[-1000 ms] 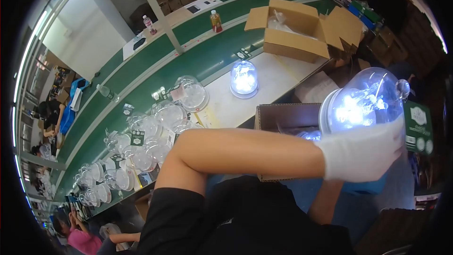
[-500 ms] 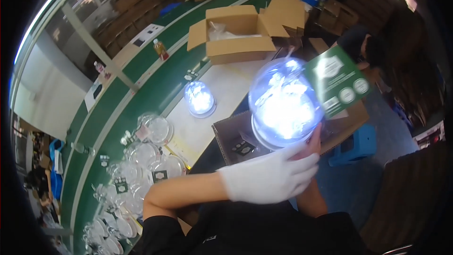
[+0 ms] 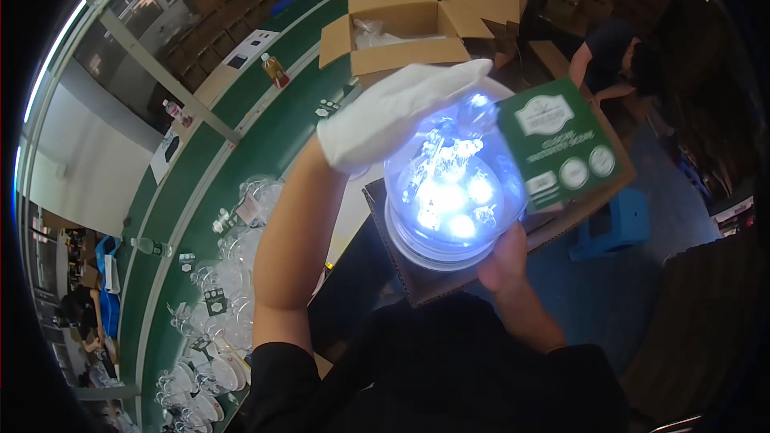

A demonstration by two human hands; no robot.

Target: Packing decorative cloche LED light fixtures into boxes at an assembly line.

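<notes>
A lit, clear dome lamp (image 3: 455,192) tilts above an open cardboard box (image 3: 411,282), its green tag (image 3: 559,143) at right — the bare right hand (image 3: 505,261) holds the base, fingers partly hidden, while the gloved left hand (image 3: 397,116), fingers straight and together, lies along the dome's upper left — apparently touching.

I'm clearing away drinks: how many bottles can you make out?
3: an amber bottle toward the top left, a pinkish bottle left of it, and a clear bottle below those, on the green bench. Others may be hidden or too small to tell.
</notes>
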